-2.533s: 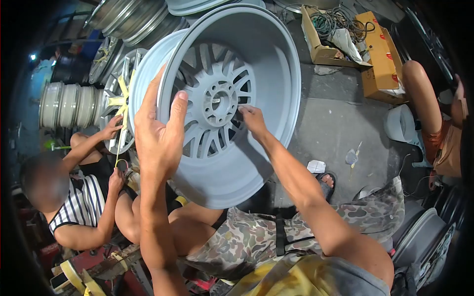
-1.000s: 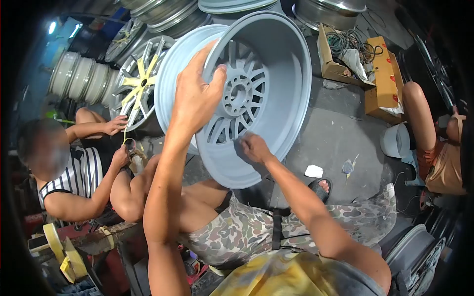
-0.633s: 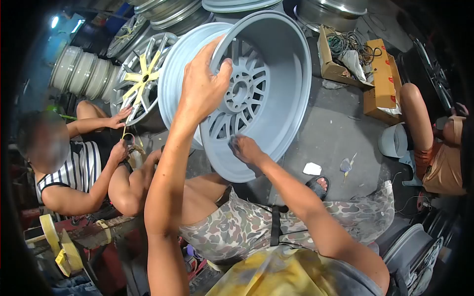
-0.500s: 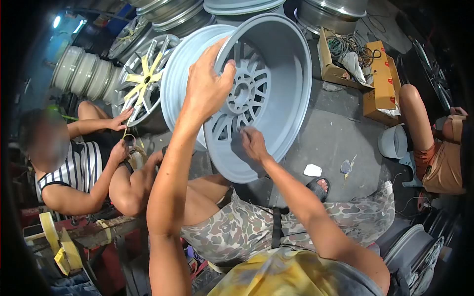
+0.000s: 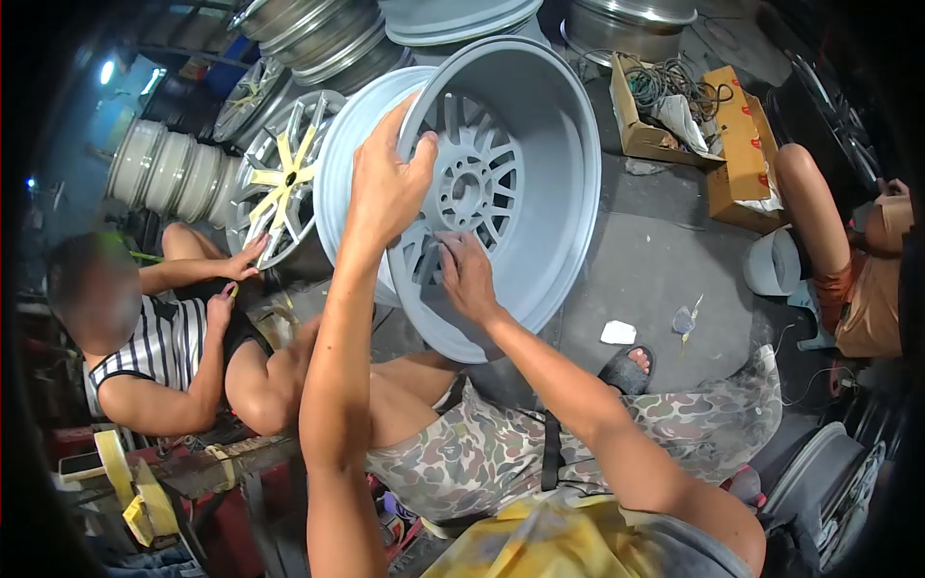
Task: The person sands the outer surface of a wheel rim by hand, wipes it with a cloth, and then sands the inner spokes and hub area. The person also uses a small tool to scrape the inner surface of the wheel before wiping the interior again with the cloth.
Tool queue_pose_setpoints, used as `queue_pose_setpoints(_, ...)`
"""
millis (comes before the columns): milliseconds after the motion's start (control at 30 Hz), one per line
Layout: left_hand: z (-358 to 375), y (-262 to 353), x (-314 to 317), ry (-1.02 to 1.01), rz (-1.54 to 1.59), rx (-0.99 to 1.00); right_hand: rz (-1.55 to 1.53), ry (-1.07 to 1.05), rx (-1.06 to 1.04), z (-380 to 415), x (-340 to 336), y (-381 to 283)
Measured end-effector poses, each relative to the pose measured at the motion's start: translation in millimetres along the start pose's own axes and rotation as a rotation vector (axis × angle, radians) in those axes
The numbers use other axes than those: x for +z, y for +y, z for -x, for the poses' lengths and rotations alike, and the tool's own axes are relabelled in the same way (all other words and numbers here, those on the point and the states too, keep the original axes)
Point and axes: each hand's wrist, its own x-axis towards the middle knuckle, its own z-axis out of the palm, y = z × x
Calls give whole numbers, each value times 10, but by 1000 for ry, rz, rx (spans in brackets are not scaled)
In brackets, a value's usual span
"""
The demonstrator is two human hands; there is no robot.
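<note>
A grey-primed car wheel rim (image 5: 564, 202) stands tilted in front of me, its hollow inner side facing me and its spokes deep inside. My left hand (image 5: 390, 188) is closed around the rim's upper left edge, thumb on the inner side. Inside the barrel, my right hand (image 5: 467, 277) is at the spokes left of and below the hub, fingers bent and pressed together. Whatever lies under those fingertips is hidden. Right behind this rim is a second pale grey rim (image 5: 337, 183), partly covered by it.
At left, a person in a striped top (image 5: 173, 332) handles a spoked wheel (image 5: 275, 183) with yellow tape. Cardboard boxes (image 5: 737, 144) and cables stand at upper right. A white scrap (image 5: 618, 332) lies by my sandal. Another person's knee (image 5: 805, 183) is at right.
My right hand has moved left and slightly up across the spokes. My left hand keeps its hold on the rim edge. The striped-top person's lower hand has shifted slightly.
</note>
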Motion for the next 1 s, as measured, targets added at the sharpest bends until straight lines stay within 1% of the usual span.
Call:
queue_pose_setpoints(33,7,48,2,-17,90,-70,49,16,-66,-16,71,1)
queue_pose_setpoints(67,-7,26,12,-24,85,-57,102,36,-136,-65,137,-7)
queue_pose_setpoints(100,-24,-42,32,-4,41,18,158,17,-189,6,310,120)
queue_pose_setpoints(133,-40,-52,28,17,-2,89,157,26,-193,54,322,113)
queue_pose_setpoints(200,-52,-65,2,24,4,70,99,-301,-82,133,292,143)
queue_pose_setpoints(233,-44,-79,-7,12,51,18,52,-371,-98,180,247,179)
queue_pose_setpoints(267,-45,-71,-14,-2,97,-28,55,-373,-94,188,177,224)
queue_pose_setpoints(300,-36,63,-70,-19,76,-123,38,-438,-56,84,90,228)
queue_pose_setpoints(333,-61,31,-81,-17,75,-116,19,-502,-16,-5,55,218)
queue_pose_setpoints(367,-56,-41,-82,-3,80,-84,117,-354,77,-32,67,194)
queue_pose_setpoints(400,-37,-82,-70,8,85,-56,117,-354,81,-81,115,141)
queue_pose_setpoints(433,-30,-10,-98,-21,86,-112,53,-99,-17,-149,216,93)
queue_pose_setpoints(467,-15,-47,-68,-31,87,-112,-10,159,-113,-184,320,25)
queue_pose_setpoints(500,-23,-129,-38,15,56,-19,86,72,-77,-139,481,74)
queue_pose_setpoints(533,-45,-187,-21,64,25,79,86,81,-80,-153,502,-15)
queue_pose_setpoints(600,-68,-198,-40,60,79,63,80,-208,-46,-173,504,-141)
queue_pose_setpoints(633,-54,-140,-78,23,82,-25,-28,-353,-135,-206,451,-137)
queue_pose_setpoints(667,-40,-108,-104,-17,82,-112,-25,-356,-131,-241,385,-133)
queue_pose_setpoints(733,-58,-152,-104,-6,59,-89,-258,-527,17,-396,299,-124)
queue_pose_setpoints(767,-49,-166,-107,14,66,-76,-220,-450,234,-466,303,-135)
queue_pose_setpoints(800,-27,-175,-109,33,74,-71,-220,-452,233,-522,300,-205)
queue_pose_setpoints(867,1,-188,-117,17,68,-89,-29,213,-6,-590,354,-369)
queue_pose_setpoints(900,-9,-179,-108,-2,65,-99,108,170,-113,-566,521,-171)
queue_pose_setpoints(933,-25,-183,-85,-4,66,-90,110,179,-117,-555,577,-199)
queue_pose_setpoints(1000,-21,-170,-78,59,16,62,26,-122,-225,-478,658,-275)
